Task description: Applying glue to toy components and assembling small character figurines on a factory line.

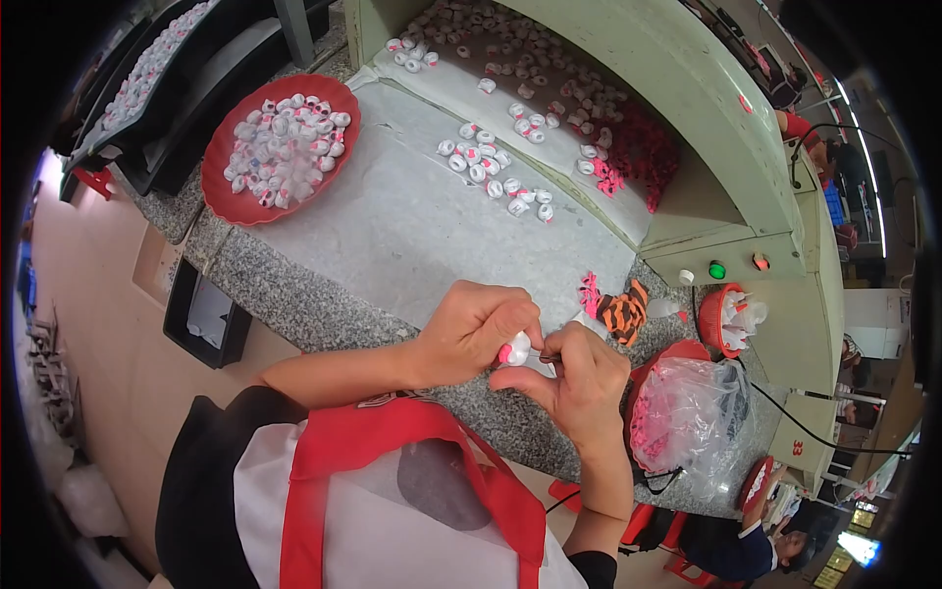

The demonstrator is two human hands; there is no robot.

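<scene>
My left hand [478, 329] pinches a small rounded white piece with a pink patch [516, 350] above the table's near edge. Close against it, my right hand [581, 381] has its index finger curled and its thumb stretched beneath the piece. A thin dark item shows at the right fingers, too small to name. Just beyond the right hand lie an orange-and-black striped bundle [624, 312] and a little heap of pink bits [589, 293]. Similar white pieces [475, 155] are scattered on the white sheet [392, 226] farther off.
A red dish [218, 177] heaped with white pieces stands at the far left. A pale green housing [726, 167] arches over many more pieces. To the right are a plastic bag [692, 412] over pink bits and a small red tub [708, 319]. A person [731, 545] sits beyond.
</scene>
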